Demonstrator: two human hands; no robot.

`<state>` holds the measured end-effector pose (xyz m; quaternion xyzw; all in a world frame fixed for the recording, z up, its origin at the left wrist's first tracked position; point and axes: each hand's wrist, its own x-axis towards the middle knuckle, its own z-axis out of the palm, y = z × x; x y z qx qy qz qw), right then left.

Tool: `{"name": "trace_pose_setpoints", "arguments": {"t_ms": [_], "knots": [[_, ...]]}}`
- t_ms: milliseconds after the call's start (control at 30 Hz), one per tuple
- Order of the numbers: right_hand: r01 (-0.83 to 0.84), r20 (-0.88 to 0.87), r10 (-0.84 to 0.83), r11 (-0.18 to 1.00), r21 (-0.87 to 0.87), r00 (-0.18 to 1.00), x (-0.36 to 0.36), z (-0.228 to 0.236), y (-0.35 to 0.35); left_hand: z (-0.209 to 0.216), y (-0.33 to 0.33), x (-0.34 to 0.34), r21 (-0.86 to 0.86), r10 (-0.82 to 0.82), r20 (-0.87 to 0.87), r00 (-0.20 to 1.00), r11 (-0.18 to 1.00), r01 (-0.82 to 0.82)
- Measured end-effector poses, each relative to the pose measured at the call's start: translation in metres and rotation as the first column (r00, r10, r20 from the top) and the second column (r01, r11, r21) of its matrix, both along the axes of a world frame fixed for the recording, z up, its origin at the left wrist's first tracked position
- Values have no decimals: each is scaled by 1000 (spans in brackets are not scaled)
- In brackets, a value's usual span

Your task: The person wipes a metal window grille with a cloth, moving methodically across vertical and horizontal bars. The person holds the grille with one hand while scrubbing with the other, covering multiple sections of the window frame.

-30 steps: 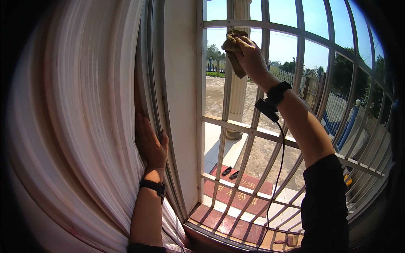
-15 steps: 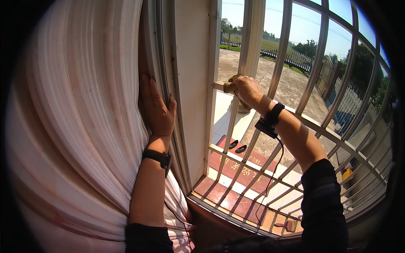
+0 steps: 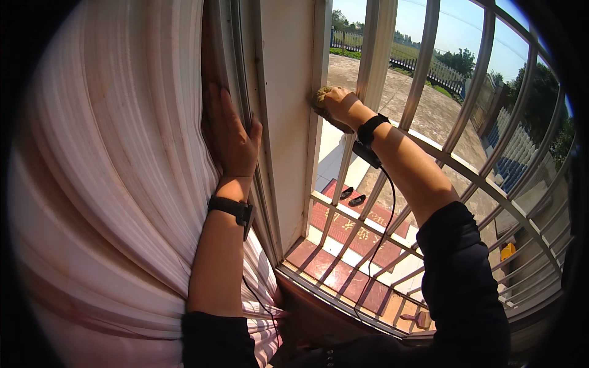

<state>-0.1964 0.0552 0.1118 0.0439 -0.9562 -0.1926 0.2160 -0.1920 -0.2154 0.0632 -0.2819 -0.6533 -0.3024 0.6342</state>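
Observation:
My left hand (image 3: 233, 138) lies flat with fingers stretched upward against the window frame (image 3: 244, 80), beside the gathered pale curtain (image 3: 129, 153). My right hand (image 3: 342, 104) is closed round a greenish-brown cloth (image 3: 321, 103), part of which hangs below the fingers. The cloth is against the left upright of the metal window bars (image 3: 423, 67), near the white side wall of the window opening (image 3: 287, 116). Each wrist wears a black strap with a small device and a cable.
A brush (image 3: 417, 319) lies on the sill at the lower right. Beyond the bars are a red doormat (image 3: 343, 224), a pair of black shoes (image 3: 356, 200), a paved yard (image 3: 405, 98) and a picket fence (image 3: 429, 73). Something yellow (image 3: 507, 251) shows at the right.
My right hand has moved left with the cloth, from a bar to the grille's left upright. The left hand stays on the frame. The view has shifted slightly.

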Motion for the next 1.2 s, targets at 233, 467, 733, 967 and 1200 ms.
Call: {"name": "trace_pose_setpoints", "arguments": {"t_ms": [233, 467, 733, 967, 1200], "knots": [[-64, -106, 117, 911, 407, 988, 50, -21, 5, 0, -3, 4, -41, 114, -18, 993, 993, -114], [151, 249, 228, 375, -915, 941, 147, -153, 53, 1, -1, -5, 15, 116, -60, 991, 993, -115], [-177, -89, 157, 761, -624, 984, 50, -299, -9, -1, -2, -11, -44, 164, -172, 971, 984, -174], [104, -243, -219, 906, -411, 945, -35, -410, -14, -8, -1, -25, -97, 15, -288, 958, 994, -45], [82, 69, -95, 981, 177, 993, 16, -391, -7, -5, -8, -18, -221, 178, -284, 942, 944, -245]]}}
